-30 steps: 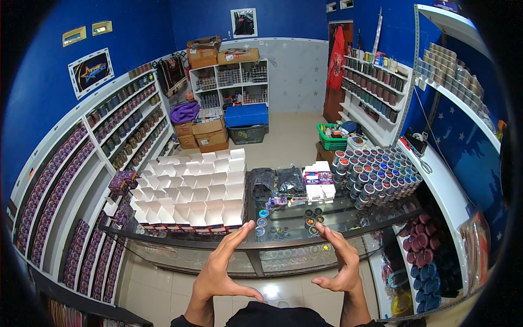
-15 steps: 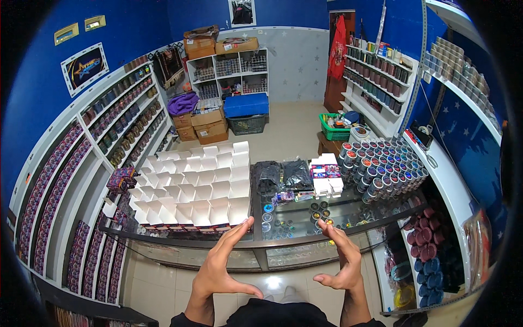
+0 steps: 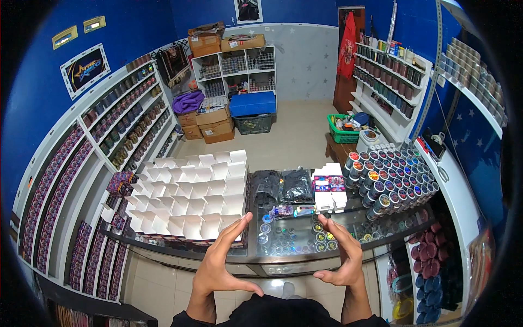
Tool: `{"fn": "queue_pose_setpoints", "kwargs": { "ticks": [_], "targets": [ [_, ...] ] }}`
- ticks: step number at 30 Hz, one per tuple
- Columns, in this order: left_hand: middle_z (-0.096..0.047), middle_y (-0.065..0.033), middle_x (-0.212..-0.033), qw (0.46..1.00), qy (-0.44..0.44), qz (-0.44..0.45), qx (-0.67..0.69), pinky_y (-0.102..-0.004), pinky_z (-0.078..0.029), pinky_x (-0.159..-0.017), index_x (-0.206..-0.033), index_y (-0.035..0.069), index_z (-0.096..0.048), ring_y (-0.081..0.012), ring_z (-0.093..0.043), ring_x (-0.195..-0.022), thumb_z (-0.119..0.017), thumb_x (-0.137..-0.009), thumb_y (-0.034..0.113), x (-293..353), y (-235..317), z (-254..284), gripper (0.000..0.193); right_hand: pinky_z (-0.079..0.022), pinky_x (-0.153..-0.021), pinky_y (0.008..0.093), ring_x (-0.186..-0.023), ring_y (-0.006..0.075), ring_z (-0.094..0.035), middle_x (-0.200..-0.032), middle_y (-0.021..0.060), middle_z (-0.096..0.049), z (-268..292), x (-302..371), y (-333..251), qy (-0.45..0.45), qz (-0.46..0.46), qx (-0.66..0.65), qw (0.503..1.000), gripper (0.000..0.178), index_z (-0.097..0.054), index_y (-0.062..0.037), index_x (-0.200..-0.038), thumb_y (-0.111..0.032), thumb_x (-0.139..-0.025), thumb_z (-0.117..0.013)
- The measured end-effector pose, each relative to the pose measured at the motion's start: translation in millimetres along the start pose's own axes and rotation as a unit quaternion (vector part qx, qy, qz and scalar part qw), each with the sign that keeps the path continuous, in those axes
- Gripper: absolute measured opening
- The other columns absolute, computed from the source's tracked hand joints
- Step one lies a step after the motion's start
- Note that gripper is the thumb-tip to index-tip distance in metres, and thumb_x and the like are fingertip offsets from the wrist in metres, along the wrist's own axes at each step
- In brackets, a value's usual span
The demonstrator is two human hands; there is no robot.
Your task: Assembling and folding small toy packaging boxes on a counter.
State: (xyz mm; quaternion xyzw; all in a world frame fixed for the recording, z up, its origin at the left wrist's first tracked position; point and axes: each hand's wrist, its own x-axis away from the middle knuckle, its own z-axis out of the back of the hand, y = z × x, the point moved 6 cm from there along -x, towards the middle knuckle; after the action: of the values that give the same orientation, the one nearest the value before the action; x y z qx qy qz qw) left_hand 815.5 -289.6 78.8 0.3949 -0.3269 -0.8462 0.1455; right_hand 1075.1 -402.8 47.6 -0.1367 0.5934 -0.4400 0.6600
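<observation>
My left hand [image 3: 222,267] is raised in front of the glass-topped counter, thumb and fingers apart, with nothing in it. Its fingertips overlap the near right corner of a block of small open white boxes [image 3: 188,199]. Opposite it, my right hand [image 3: 345,256] is held up the same way, open and bare. Its fingertips appear just below a stack of flat white and purple cartons [image 3: 329,187]. Between the hands, small round containers [image 3: 320,237] show at the counter. Packs in black plastic [image 3: 297,187] lie behind them.
Many round-lidded jars [image 3: 389,180] stand stacked at the counter's right. Shelves of jars [image 3: 125,117] line the left wall, and another jar rack [image 3: 388,76] stands at the right. A blue box on a dark crate [image 3: 254,123], cartons [image 3: 217,131] and a green basket [image 3: 342,136] sit farther back.
The view has shifted slightly, so the counter and room appear moved a little. Both hands keep nearly the same open pose and place in the picture.
</observation>
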Motion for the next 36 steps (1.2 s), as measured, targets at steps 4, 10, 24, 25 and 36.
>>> {"fn": "queue_pose_setpoints", "kwargs": {
  "ticks": [4,10,24,25,36],
  "targets": [
    [-0.051,-0.0257,-0.161,1.000,0.014,-0.008,-0.013,-0.0500,-0.040,-0.124,-0.160,-0.005,-0.042,-0.0401,-0.050,-0.150,-0.107,-0.047,0.049,-15.1,2.9,-8.2,0.141,-0.046,-0.118,0.0458,-0.142,0.0378,-0.058,-0.153,0.0308,-0.057,13.2,-13.4,12.5,-0.034,0.027,0.016,0.999,0.112,-0.047,0.0094,-0.157,-0.043,-0.072,-0.098],
    [-0.051,-0.0259,-0.161,1.000,0.019,-0.006,-0.013,-0.0501,-0.040,-0.124,-0.160,-0.004,-0.042,-0.0402,-0.051,-0.149,-0.108,-0.046,0.048,-30.1,-2.0,-15.5,0.141,-0.043,-0.120,0.0510,-0.141,0.0414,-0.059,-0.151,0.0290,-0.060,23.1,-30.3,23.6,-0.023,0.009,-0.013,1.000,0.105,-0.052,0.0071,-0.154,-0.034,-0.069,-0.098],
    [-0.052,-0.0241,-0.161,1.000,0.001,-0.014,-0.007,-0.0506,-0.040,-0.124,-0.160,-0.004,-0.043,-0.0397,-0.050,-0.149,-0.108,-0.045,0.049,-47.6,-19.6,-3.2,0.142,-0.043,-0.120,0.0516,-0.141,0.0420,-0.059,-0.150,0.0290,-0.061,12.4,-43.3,32.1,-0.001,0.010,-0.004,1.000,0.105,-0.052,0.0053,-0.154,-0.035,-0.069,-0.098],
    [-0.052,-0.0241,-0.161,1.000,0.000,-0.014,-0.009,-0.0507,-0.040,-0.124,-0.160,-0.005,-0.043,-0.0396,-0.050,-0.150,-0.108,-0.045,0.049,-47.5,-21.7,-2.0,0.142,-0.043,-0.120,0.0515,-0.142,0.0418,-0.059,-0.150,0.0285,-0.061,11.0,-44.2,32.6,-0.002,0.008,-0.005,1.000,0.106,-0.052,0.0050,-0.155,-0.034,-0.068,-0.099],
    [-0.051,-0.0251,-0.161,1.000,0.000,-0.013,-0.004,-0.0505,-0.040,-0.124,-0.159,-0.005,-0.043,-0.0395,-0.050,-0.150,-0.107,-0.045,0.050,-51.1,-32.1,2.2,0.142,-0.044,-0.119,0.0455,-0.143,0.0372,-0.057,-0.152,0.0312,-0.058,9.2,-47.7,43.4,-0.023,0.007,0.026,0.999,0.116,-0.046,0.0087,-0.158,-0.039,-0.067,-0.100]
  ]
}}
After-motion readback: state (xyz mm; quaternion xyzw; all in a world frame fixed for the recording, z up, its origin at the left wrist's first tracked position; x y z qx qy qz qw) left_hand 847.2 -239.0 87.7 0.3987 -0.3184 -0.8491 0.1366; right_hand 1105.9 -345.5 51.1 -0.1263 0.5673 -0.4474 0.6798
